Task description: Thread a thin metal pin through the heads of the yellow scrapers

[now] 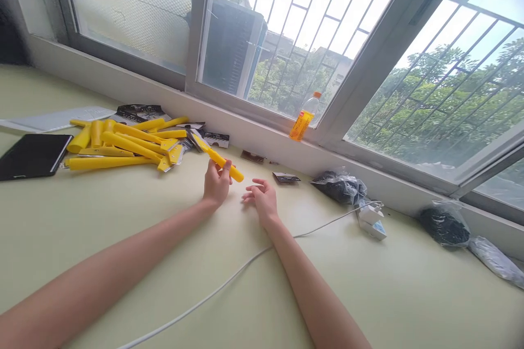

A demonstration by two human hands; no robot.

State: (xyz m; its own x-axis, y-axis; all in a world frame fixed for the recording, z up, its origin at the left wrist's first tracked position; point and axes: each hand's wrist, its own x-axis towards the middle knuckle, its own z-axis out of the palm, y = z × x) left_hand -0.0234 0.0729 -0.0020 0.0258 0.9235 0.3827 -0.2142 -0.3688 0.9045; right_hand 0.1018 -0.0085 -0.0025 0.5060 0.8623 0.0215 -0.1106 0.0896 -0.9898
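Note:
My left hand (pixel 216 184) is closed around the yellow handle of a scraper (pixel 216 158), raised above the table at a tilt. Its head points up and to the left, towards the pile. A short way to the right, my right hand (pixel 264 200) is apart from the scraper, with its fingers loosely bent and spread and nothing visible in them. Several more yellow scrapers (pixel 118 144) lie heaped on the left side of the table, their handles pointing different ways.
A black tablet-like device (pixel 35 155) lies left of the heap, near printed black cards (pixel 139 113). A small dark packet (pixel 286 178) rests by the wall. A white cable (pixel 229 279) runs under my right forearm to a charger (pixel 370 214). An orange-capped bottle (pixel 302 124) stands on the sill.

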